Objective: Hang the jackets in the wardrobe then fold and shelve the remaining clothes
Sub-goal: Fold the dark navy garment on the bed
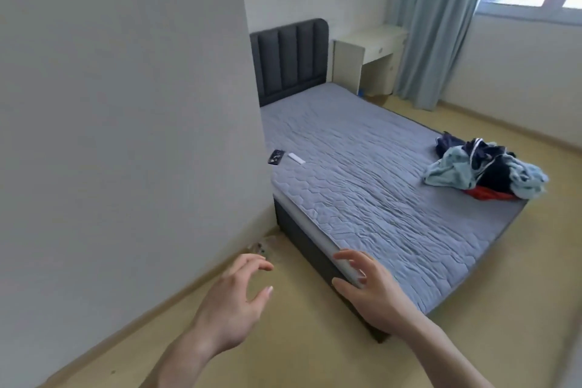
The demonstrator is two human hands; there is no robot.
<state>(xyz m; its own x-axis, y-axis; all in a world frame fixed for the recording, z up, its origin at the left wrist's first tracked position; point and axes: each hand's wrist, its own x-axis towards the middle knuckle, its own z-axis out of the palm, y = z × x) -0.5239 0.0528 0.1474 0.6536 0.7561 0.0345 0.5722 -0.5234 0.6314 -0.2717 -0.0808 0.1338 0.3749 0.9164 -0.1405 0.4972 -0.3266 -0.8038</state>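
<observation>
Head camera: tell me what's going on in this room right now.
A person stands near the foot corner of a bed, both hands raised and empty. The left hand and right hand have loosely spread fingers with no grip on anything. A crumpled pile of clothes in blue, navy and red sits untouched at the bed's far right edge. A small dark item and a white item lie on the mattress by the wall. No wardrobe is in view.

Quilted matt cloth mattress point(362, 173); ribbed fabric headboard point(291, 60).
</observation>
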